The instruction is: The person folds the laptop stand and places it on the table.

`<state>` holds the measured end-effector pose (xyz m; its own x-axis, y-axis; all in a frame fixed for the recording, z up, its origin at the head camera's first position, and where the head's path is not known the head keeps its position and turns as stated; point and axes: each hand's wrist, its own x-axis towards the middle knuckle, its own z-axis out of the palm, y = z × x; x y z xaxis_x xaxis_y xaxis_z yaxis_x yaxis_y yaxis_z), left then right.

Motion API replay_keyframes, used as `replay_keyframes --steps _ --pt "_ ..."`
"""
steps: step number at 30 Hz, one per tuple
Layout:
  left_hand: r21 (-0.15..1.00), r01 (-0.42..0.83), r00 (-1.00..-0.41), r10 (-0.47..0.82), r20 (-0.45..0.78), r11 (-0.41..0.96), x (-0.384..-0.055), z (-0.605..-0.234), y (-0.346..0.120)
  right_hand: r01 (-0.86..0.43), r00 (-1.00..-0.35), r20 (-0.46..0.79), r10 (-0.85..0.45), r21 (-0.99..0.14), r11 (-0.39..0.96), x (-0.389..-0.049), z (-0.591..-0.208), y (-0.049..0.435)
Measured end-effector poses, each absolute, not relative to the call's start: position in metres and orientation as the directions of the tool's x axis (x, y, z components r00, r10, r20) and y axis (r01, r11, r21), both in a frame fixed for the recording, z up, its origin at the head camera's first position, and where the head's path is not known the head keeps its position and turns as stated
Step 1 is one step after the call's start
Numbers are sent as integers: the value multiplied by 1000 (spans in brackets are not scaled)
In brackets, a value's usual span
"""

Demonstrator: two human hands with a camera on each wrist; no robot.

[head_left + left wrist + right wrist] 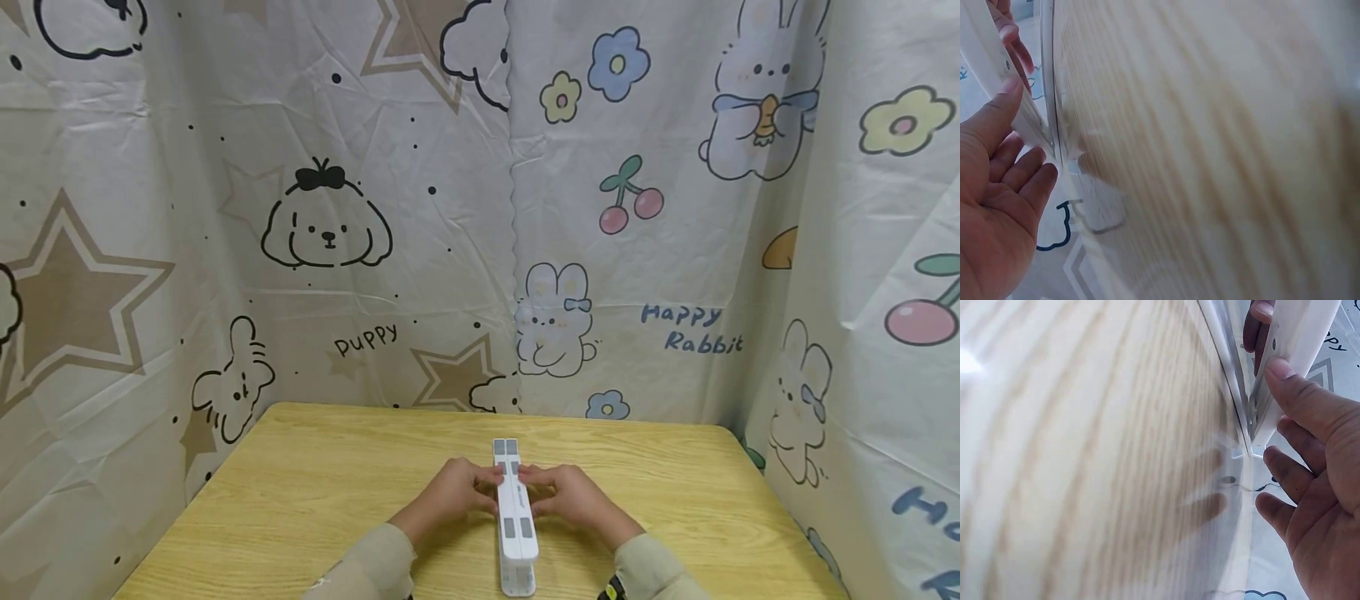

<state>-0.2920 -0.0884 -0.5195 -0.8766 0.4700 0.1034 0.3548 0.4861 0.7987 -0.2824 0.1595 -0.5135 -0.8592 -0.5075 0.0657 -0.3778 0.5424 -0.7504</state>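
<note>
A white folding laptop stand (pixel 514 508) with grey pads stands lengthwise on the table, its narrow top bar pointing away from me. From the left, my left hand (pixel 457 492) grips its side at about mid-length. My right hand (pixel 573 498) holds the opposite side, level with the left. In the left wrist view, the thumb of my left hand (pixel 997 206) lies along the white bar (pixel 997 69), with the other fingers bent below it. The right wrist view shows my right hand (pixel 1329 481) with its thumb pressed on the bar (pixel 1300 337). The bars form a narrow wedge.
The light wood-grain table (pixel 337 475) extends around the stand. Printed cloth (pixel 450 250) with puppies, rabbits and stars hangs behind the table and along both sides. A black and yellow band (pixel 613 588) shows at my right sleeve.
</note>
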Motion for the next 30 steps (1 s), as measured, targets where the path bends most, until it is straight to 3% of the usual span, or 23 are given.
replay_keyframes --steps 30 --pt "597 426 -869 491 61 680 -285 -519 -78 -407 -864 45 -502 -649 642 -274 -524 155"
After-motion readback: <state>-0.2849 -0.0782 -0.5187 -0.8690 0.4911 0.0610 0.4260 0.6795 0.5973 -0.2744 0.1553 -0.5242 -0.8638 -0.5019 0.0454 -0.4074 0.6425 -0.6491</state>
